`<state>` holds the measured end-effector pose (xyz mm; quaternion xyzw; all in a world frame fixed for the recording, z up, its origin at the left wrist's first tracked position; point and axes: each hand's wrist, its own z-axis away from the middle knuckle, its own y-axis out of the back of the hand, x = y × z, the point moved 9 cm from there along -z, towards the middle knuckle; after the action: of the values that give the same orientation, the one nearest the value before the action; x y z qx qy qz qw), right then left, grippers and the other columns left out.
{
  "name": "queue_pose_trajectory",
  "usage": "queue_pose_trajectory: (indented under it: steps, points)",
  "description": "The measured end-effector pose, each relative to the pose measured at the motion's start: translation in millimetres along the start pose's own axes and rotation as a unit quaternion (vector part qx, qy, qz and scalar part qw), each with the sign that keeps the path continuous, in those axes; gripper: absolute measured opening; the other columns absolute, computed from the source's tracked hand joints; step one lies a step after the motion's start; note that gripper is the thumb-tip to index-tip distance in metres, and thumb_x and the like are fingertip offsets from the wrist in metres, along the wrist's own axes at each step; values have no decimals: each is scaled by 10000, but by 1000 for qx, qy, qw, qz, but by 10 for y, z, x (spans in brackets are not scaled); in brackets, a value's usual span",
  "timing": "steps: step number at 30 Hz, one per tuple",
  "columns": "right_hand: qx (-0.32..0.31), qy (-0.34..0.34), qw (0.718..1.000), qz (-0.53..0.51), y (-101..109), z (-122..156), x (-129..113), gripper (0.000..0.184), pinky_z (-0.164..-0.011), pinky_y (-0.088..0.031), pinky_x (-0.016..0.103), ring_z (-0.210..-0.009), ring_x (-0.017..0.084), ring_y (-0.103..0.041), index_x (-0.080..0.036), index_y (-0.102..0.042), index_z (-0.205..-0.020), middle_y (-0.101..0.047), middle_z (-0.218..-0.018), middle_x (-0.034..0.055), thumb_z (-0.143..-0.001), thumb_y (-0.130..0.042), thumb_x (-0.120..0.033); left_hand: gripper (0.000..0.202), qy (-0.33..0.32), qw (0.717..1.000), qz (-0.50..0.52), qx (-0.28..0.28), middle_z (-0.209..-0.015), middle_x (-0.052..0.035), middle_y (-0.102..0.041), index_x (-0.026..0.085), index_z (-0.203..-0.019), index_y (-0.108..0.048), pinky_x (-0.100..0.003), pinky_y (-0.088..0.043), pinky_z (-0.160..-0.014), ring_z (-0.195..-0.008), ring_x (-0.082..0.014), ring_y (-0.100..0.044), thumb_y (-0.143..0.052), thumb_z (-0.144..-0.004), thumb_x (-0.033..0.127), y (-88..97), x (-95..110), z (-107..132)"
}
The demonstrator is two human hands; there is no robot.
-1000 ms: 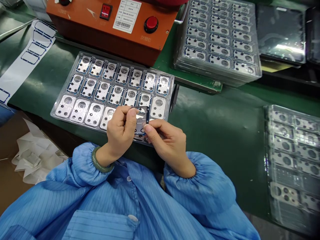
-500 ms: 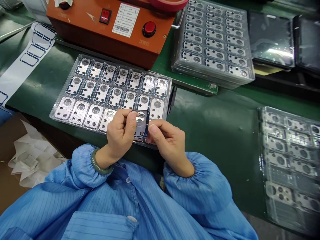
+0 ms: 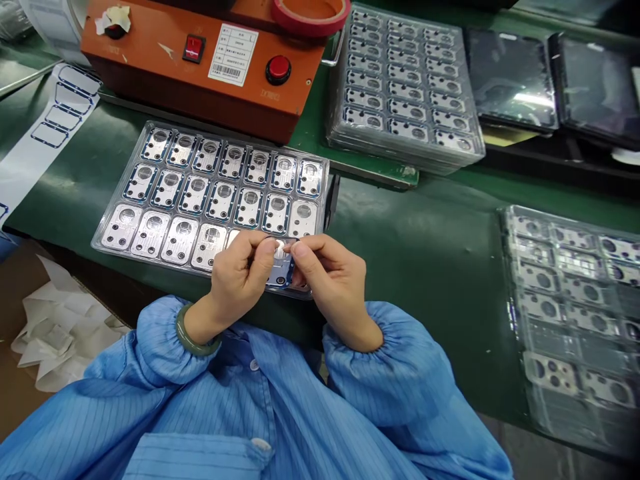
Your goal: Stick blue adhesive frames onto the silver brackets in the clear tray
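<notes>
My left hand [image 3: 243,270] and my right hand [image 3: 333,277] meet over the near right part of a clear plastic tray [image 3: 95,241]. Each is closed in a pinch at the upper edge of a thin blue-edged adhesive frame [image 3: 291,272]. A silver metal plate shows inside and beneath this frame; whether the two touch all round, I cannot tell. Fingers cover the frame's top corners. Rows of metal plates [image 3: 221,201] fill the tray. Those in the two far rows mostly carry blue edging, while near-row plates such as the leftmost one [image 3: 120,225] are plain silver.
An orange machine [image 3: 190,83] with red buttons stands behind the tray, a red tape roll [image 3: 313,27] on top. Stacked trays [image 3: 405,143] are at the back right; another tray [image 3: 517,267] lies far right. A strip of blue frames [image 3: 30,157] hangs left above a carton of white paper [image 3: 55,333].
My right fingertips have moved up from the frame's right side to its upper edge, nearer the left ones. The frame now appears lower and flatter over the plate. The whole view has shifted slightly.
</notes>
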<state>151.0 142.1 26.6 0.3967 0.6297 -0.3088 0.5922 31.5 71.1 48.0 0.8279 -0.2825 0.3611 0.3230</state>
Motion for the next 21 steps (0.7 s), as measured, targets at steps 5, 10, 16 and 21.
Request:
queue_pose_trajectory:
  steps: [5, 10, 16, 21]
  points:
    - [-1, 3, 1000, -1, 4, 5, -13, 189, -446, -390, 202, -447, 66, -472, -192, -609, -759, -526, -551, -54, -900, -577, -314, 141, 25, 999, 20, -36, -746, 16, -633, 180, -893, -589, -177, -450, -507, -526, -59, -555, -483, -941, 260, -41, -48, 18]
    - [7, 12, 1000, 7, 26, 7, -26, 196, -451, -391, 205, -455, 66, -479, -192, -594, -741, -529, -571, -52, -898, -569, -308, 157, 44, 992, 97, -61, -575, 75, -502, 196, -1071, -570, -170, -382, -426, -411, -45, -432, -507, -934, 241, -93, -106, 33]
    - [1, 41, 998, 47, 7, 4, -92, 180, -488, -410, 216, -500, 77, -493, -193, -586, -719, -546, -601, -41, -878, -578, -277, 131, 49, 989, 130, -47, -778, 3, -611, 204, -1006, -616, -206, -468, -578, -610, -83, -568, -575, -895, 262, -82, -158, 45]
    - [-12, 60, 994, 85, -33, 16, -140, 172, -508, -428, 238, -534, 99, -522, -197, -594, -712, -590, -632, -19, -869, -583, -269, 76, 59, 992, 111, -21, -681, 27, -577, 195, -839, -604, -200, -439, -562, -575, -77, -520, -559, -897, 216, -14, -158, 64]
